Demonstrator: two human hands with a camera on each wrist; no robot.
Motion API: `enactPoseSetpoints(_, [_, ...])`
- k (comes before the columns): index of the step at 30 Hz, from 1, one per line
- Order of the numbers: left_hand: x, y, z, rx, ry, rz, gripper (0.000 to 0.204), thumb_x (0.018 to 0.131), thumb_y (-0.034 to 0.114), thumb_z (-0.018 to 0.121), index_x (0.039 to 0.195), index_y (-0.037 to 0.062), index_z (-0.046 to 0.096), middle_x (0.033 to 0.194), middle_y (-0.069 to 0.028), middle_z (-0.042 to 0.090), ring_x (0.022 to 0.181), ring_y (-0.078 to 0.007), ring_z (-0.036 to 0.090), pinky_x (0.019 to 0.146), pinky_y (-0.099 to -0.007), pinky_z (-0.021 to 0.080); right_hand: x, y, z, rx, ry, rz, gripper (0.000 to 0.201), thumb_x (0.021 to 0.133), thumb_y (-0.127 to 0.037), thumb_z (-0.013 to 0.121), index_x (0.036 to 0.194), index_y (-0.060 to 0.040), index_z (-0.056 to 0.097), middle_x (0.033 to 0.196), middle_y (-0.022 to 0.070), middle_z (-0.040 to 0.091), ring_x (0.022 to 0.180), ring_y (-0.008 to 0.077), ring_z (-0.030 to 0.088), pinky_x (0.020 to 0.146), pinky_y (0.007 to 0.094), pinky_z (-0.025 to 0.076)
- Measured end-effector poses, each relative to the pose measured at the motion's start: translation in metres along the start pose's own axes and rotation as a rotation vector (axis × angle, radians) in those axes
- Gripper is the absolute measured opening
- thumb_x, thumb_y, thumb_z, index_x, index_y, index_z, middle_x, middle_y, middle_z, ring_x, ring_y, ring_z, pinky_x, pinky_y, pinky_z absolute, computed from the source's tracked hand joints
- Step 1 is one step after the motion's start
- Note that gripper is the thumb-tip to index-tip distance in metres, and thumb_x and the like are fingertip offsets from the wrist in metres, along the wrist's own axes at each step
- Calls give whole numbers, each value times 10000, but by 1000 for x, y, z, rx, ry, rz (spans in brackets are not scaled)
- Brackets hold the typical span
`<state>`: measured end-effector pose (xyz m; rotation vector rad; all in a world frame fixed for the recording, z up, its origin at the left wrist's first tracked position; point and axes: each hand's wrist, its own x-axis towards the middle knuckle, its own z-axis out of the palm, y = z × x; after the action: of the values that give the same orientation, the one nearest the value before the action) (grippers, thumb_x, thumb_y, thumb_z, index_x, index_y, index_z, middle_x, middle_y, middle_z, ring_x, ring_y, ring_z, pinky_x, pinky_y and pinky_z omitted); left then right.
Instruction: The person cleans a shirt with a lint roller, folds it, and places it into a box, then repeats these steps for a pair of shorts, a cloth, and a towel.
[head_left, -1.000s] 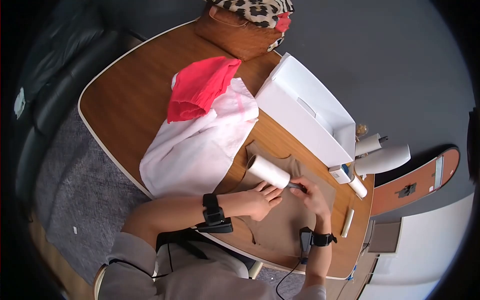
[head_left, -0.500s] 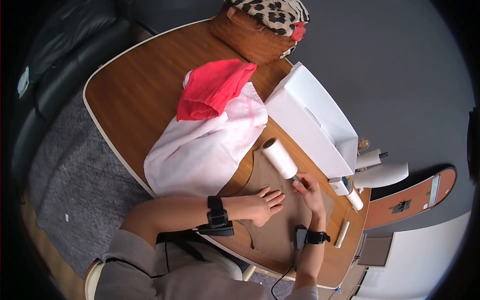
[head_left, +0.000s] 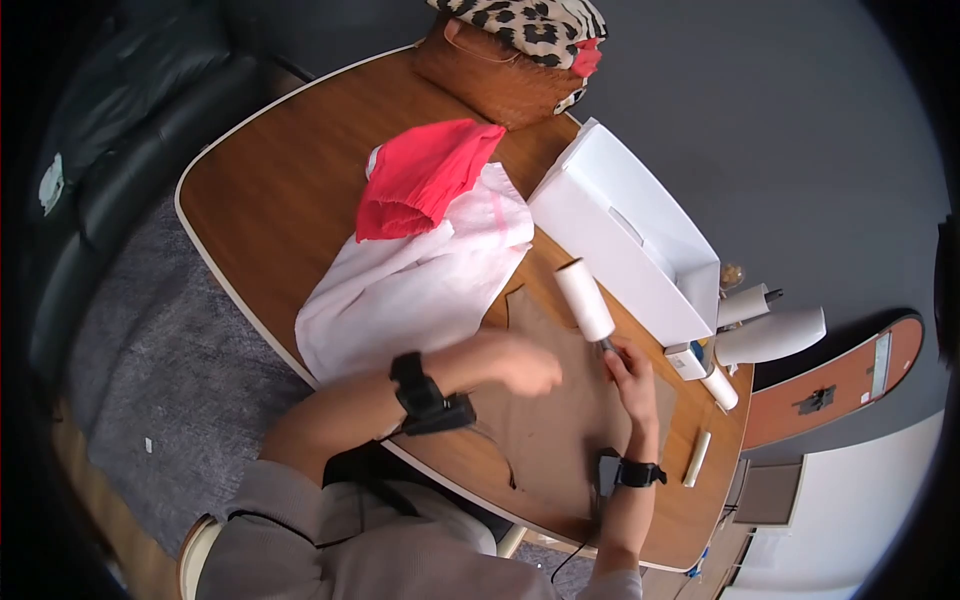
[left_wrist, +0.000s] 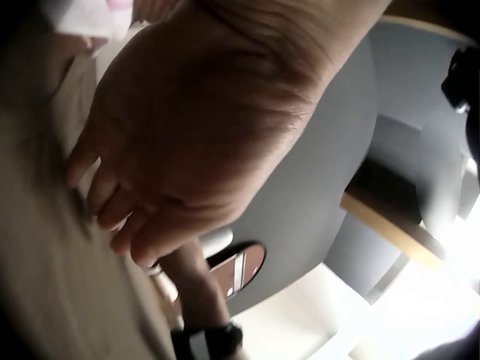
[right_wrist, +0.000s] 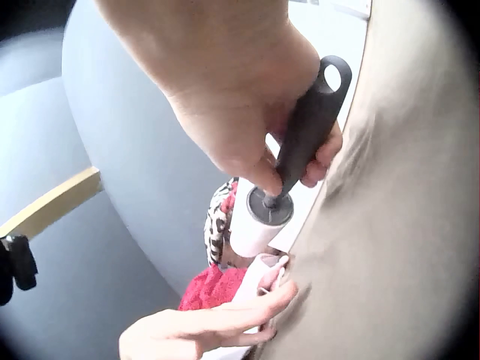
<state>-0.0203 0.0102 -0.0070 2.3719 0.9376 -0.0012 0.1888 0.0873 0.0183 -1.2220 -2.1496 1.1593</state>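
My right hand (head_left: 634,382) grips the black handle (right_wrist: 304,139) of a lint roller (head_left: 586,300) with a white sheet roll. The roller tilts up over the far edge of a brown garment (head_left: 555,450) spread flat on the table. My left hand (head_left: 525,365), blurred in the head view, is over the garment's left part and holds nothing. In the left wrist view its fingers (left_wrist: 112,202) are loosely bent, fingertips close to the brown cloth. Left of the garment lies a white and pink towel (head_left: 390,300), with a red cloth (head_left: 425,180) on top of it.
Behind the garment stands a white open box (head_left: 600,230). A furry brown basket (head_left: 490,75) with leopard-print cloth sits at the far end. Several white rolls and a small box (head_left: 686,360) stand at the right; a thin white stick (head_left: 697,460) lies near the table's right edge.
My left hand has come up off the garment, where it lay flat with spread fingers, and shifted away from the roller. The right hand has swung the roller farther back and right, tilting it more upright.
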Motion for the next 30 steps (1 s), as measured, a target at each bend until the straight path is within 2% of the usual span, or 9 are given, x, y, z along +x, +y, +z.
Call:
enactPoseSetpoints(1, [-32,3,-31,-266,91,-144,322,848,178,423,1115,18,503,1095,-185,546,1037,-295,515,875,-354,403,-7,1,-6,95,-70,54,175,831,-66,538,1000,-27,562,713,25,548,576,63,475,510,205,379])
enactPoseSetpoints(3, [-43,-19,-38,-99,222,-291,259,850,157,416,1036,39,553,943,-148,613,934,-275,566,807,-362,426,-23,-1,-20,284,-195,167,194,825,-62,544,1015,-23,559,716,18,551,585,69,482,516,205,386])
enactPoseSetpoints(5, [-57,-30,-40,-339,418,-374,202,846,127,418,982,34,535,987,-150,597,938,-282,561,792,-354,423,-32,-5,-30,244,-334,224,218,821,-63,551,1035,-20,555,718,10,554,593,74,488,522,199,390])
enactPoseSetpoints(8, [-50,-62,-27,-474,500,-346,111,882,83,373,882,30,471,1057,-121,565,990,-232,536,823,-309,408,-36,-6,-25,175,-413,242,223,823,-76,554,1039,-20,554,719,6,552,594,73,487,526,201,393])
enactPoseSetpoints(11, [-49,-57,-29,-567,431,-155,172,912,116,361,979,24,490,1099,-107,548,1045,-193,501,873,-281,377,-39,-13,-5,96,-333,206,215,824,-86,558,1030,-25,555,714,3,547,598,70,486,534,209,400])
enactPoseSetpoints(17, [-47,-62,-26,-563,235,-318,351,925,125,360,1262,28,367,1231,-89,479,1142,-158,424,936,-259,325,-50,-14,12,-82,-370,-6,194,797,-76,564,987,-38,568,774,71,587,682,158,553,627,280,443])
enactPoseSetpoints(20, [-49,-67,-22,-682,242,-195,370,927,126,358,1272,-6,345,1287,-75,433,1183,-147,382,974,-249,289,-55,-17,16,-83,-526,-240,202,775,-88,581,971,-38,575,863,108,606,778,242,579,705,326,444])
enactPoseSetpoints(23, [-50,-70,-22,-707,212,-184,385,925,115,355,1279,-33,325,1317,-69,399,1218,-146,341,1004,-242,248,-59,-28,16,-125,-720,-207,210,770,-111,592,968,-41,580,908,114,610,846,276,569,740,344,436])
enactPoseSetpoints(30, [-51,-64,-25,-670,221,-173,393,924,139,356,1280,-21,317,1313,-55,415,1216,-151,359,991,-239,258,-55,-16,7,25,-886,-302,224,763,-106,606,976,-39,593,880,107,607,824,268,571,722,334,441])
